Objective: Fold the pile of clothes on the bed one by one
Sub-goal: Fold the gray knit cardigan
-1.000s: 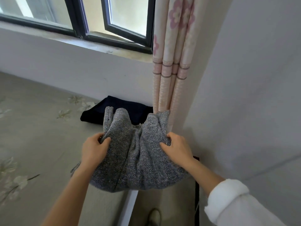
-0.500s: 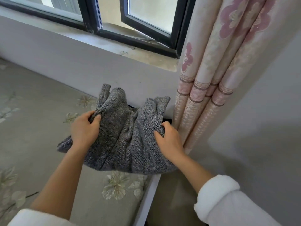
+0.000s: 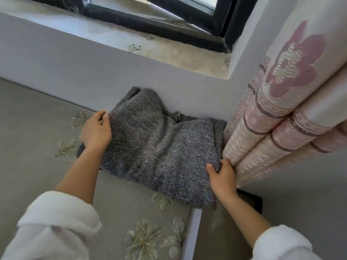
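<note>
Beside the curtain (image 3: 262, 139), the soft, limp knit (image 3: 159, 147) is gripped at opposite edges by the curled left hand (image 3: 96, 131) and right hand (image 3: 221, 178).

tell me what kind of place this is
Most likely a home bedroom: a bed with a flowered cover, a dark-framed window above it, and a pink-flowered curtain gathered in the corner. The left hand and right hand grip a grey knit garment at the bed's far corner.
</note>
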### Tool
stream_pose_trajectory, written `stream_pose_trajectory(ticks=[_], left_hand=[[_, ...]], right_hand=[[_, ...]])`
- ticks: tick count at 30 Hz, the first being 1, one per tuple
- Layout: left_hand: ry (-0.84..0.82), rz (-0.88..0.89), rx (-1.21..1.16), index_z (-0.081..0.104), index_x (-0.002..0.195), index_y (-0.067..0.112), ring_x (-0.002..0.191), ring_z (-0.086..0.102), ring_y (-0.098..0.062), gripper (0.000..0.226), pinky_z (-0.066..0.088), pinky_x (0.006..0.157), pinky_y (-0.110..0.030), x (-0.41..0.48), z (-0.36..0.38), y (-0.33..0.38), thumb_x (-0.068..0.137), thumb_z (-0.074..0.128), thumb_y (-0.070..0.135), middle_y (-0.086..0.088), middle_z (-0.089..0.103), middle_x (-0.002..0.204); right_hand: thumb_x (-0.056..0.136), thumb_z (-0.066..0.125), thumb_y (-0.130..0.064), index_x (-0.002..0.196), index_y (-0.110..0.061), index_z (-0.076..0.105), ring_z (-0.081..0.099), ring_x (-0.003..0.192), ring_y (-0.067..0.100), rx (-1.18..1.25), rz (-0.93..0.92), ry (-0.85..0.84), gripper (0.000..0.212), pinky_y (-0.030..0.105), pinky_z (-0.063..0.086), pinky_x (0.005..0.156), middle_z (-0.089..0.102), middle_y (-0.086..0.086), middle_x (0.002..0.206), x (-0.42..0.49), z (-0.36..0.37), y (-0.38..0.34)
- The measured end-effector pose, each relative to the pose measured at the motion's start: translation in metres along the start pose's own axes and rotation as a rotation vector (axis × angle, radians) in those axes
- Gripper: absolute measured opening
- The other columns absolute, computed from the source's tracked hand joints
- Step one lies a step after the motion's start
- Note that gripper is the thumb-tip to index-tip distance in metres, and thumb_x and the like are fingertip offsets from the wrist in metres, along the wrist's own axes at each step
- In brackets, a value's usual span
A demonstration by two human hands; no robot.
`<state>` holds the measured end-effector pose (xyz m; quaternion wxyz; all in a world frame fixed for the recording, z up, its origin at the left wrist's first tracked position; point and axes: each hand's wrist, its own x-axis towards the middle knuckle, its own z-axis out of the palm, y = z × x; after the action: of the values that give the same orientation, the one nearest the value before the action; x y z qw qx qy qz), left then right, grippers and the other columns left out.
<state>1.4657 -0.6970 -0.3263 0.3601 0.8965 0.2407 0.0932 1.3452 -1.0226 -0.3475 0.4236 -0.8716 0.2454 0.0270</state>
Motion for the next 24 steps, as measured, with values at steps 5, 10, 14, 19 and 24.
stream_pose_trajectory(ticks=[5,10,14,19,24], left_hand=[[-0.439,-0.098,0.25,0.015,0.152,0.024,0.144,0.01,-0.038,0.064,0.01,0.116,-0.052,-0.01,0.062,-0.056,0.098,0.035,0.051,-0.017,0.014,0.158],[-0.586,-0.137,0.287,0.001,0.146,0.052,0.144,-0.021,-0.029,0.069,-0.008,0.109,-0.066,-0.075,0.109,-0.069,0.086,0.026,0.074,0.003,-0.02,0.158],[-0.446,0.076,0.353,-0.003,0.144,0.055,0.142,-0.027,-0.027,0.065,-0.01,0.105,-0.068,-0.086,0.125,-0.062,0.086,0.021,0.074,0.008,-0.024,0.157],[-0.539,-0.013,0.436,-0.003,0.145,0.053,0.141,-0.025,-0.034,0.068,-0.005,0.104,-0.073,-0.07,0.142,-0.075,0.084,0.017,0.077,0.007,-0.021,0.158],[-0.54,-0.072,0.474,-0.007,0.144,0.053,0.141,-0.025,-0.036,0.067,-0.004,0.1,-0.076,-0.045,0.166,-0.074,0.085,0.015,0.076,0.007,-0.023,0.157]], right_hand=[[0.095,0.055,-0.022,0.13,-0.002,0.044,0.055,0.116,0.031,-0.066,0.274,-0.207,0.041,0.031,0.043,0.088,0.056,0.015,0.13,0.02,0.024,0.044],[0.093,0.057,-0.031,0.146,-0.015,0.029,0.045,0.129,0.026,-0.134,0.105,-0.303,0.062,0.041,0.038,0.107,0.043,0.007,0.144,0.019,0.048,0.038],[0.094,0.049,-0.047,0.153,-0.03,0.004,0.007,0.147,0.024,-0.4,-0.211,-0.322,0.076,0.044,0.017,0.118,0.002,0.002,0.161,0.022,0.069,0.024],[0.095,0.031,-0.061,0.149,-0.043,-0.009,-0.02,0.145,0.03,-0.666,-0.237,-0.499,0.07,0.05,-0.001,0.116,-0.026,-0.001,0.157,0.052,0.089,0.028],[0.096,0.024,-0.062,0.147,-0.043,-0.016,-0.018,0.145,0.031,-0.737,-0.177,-0.559,0.068,0.053,0.0,0.117,-0.027,0.005,0.157,0.105,0.105,0.033]])
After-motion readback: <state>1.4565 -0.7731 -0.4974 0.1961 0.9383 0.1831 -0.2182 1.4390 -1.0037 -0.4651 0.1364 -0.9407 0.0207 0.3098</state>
